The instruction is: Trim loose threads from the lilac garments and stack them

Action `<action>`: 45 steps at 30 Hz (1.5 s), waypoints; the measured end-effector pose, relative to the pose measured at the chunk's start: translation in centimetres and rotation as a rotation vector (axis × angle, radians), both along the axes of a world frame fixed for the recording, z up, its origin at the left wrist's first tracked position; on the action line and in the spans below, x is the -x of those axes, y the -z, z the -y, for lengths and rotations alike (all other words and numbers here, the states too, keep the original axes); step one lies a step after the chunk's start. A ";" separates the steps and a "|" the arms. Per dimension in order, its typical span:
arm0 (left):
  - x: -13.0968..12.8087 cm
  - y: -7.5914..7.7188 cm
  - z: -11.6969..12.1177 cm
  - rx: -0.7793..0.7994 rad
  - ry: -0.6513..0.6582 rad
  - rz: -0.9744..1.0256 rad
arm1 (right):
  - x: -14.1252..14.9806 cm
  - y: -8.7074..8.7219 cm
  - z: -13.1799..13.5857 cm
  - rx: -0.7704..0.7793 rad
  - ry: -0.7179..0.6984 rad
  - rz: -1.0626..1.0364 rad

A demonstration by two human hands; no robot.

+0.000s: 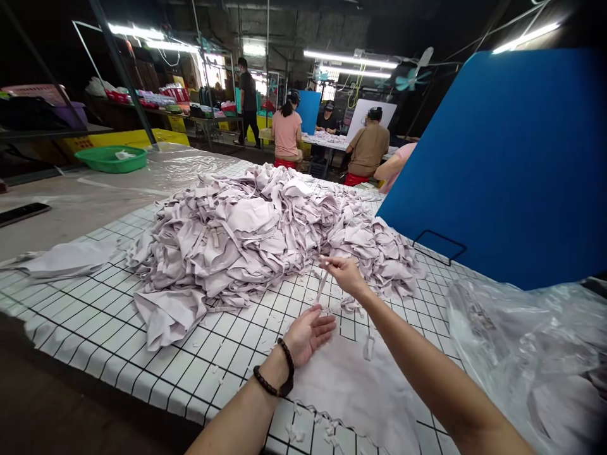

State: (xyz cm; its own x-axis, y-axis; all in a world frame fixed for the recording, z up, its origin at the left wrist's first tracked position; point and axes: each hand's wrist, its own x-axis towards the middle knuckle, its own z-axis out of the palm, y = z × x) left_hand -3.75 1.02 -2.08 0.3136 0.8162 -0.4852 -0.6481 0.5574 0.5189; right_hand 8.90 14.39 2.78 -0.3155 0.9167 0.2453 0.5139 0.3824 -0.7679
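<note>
A dim workshop under tube lights [351,60], with other people seated at a farther table, surrounds a broad worktable [227,366] covered in white cloth with a black grid. A tall blue panel [512,164] stands at its right side, and a great heap of pale fabric pieces [246,221] fills the middle. A clear plastic bag [512,354] lies at the near right, below the panel. Beside it, nearest the person, a flat pale cloth [351,385] lies partly beneath the 2 forearms. The left hand [308,335] is palm up, its fingers loosely extended; whether its thumb pinches anything I cannot tell. The right hand [345,275] has its fingertips closed on the upper end of a narrow strip [322,287], which slants down to the left hand in front of the heap. The step in hand seems to be drawing this strip straight between the 2 hands; the next move calls for a sure pinch at both ends. Tiny scraps [296,435] litter the grid.
</note>
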 end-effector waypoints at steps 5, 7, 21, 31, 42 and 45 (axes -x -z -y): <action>0.5 -1.5 -0.1 -0.172 -0.059 0.129 | -1.3 -0.7 4.8 -0.319 -0.215 0.381; 0.6 -1.8 -0.1 -0.214 -0.040 0.077 | -1.8 -0.6 5.8 -0.356 -0.231 0.467; 0.0 -2.0 0.7 -0.285 0.208 -0.493 | -4.2 -4.1 7.5 0.316 -0.592 0.313; 1.8 -1.5 2.8 -0.524 0.292 -1.158 | -4.0 -0.5 7.4 0.494 -0.532 0.300; 3.5 -1.0 2.6 -0.693 0.418 -1.644 | -1.6 -0.7 10.4 -0.091 -0.498 0.739; 3.4 -1.0 2.6 -0.672 0.403 -1.631 | -1.2 -0.3 10.5 -0.177 -0.555 0.870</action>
State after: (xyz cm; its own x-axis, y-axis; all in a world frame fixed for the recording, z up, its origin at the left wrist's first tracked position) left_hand -7.19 -1.53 -1.11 0.1186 0.9844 -0.1299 0.7956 -0.0159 0.6057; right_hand 10.13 3.85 3.11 -0.8131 0.5621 -0.1514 0.5800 0.8046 -0.1273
